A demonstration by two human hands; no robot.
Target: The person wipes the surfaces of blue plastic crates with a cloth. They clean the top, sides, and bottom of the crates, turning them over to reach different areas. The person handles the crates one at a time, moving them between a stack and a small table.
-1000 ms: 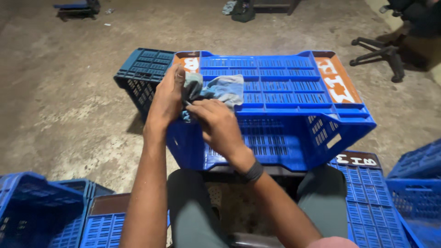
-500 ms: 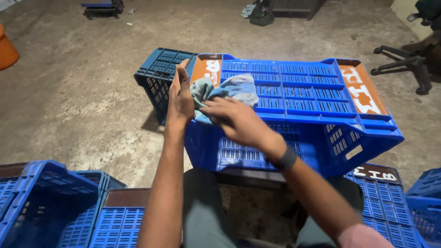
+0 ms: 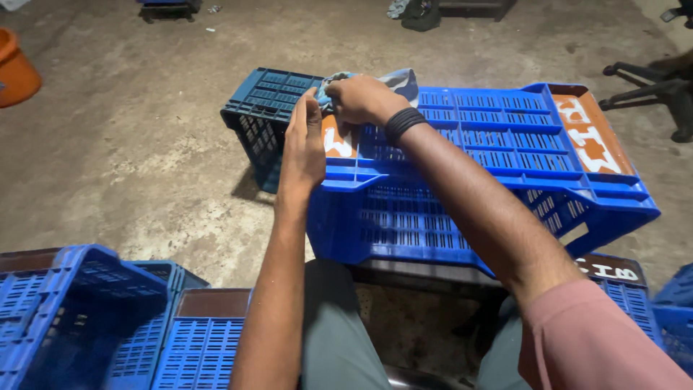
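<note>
Cloth (image 3: 401,79), bluish, sits bunched at upper centre on the upturned blue crate (image 3: 491,152), the right hand (image 3: 361,100) closing its fingers around it. Left hand (image 3: 303,144) lies flat, fingers straight, against the crate's left end. Below spreads stained concrete floor (image 3: 130,166), dimly lit; more crates (image 3: 79,318) lower left, orange bucket (image 3: 14,72) upper left.

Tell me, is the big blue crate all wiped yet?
Not yet, it seems. The right hand presses a blue cloth onto the upturned blue crate at its far left corner, while the left hand steadies that end. Nothing shows which parts are already wiped. More blue crates sit beside the person.
</note>
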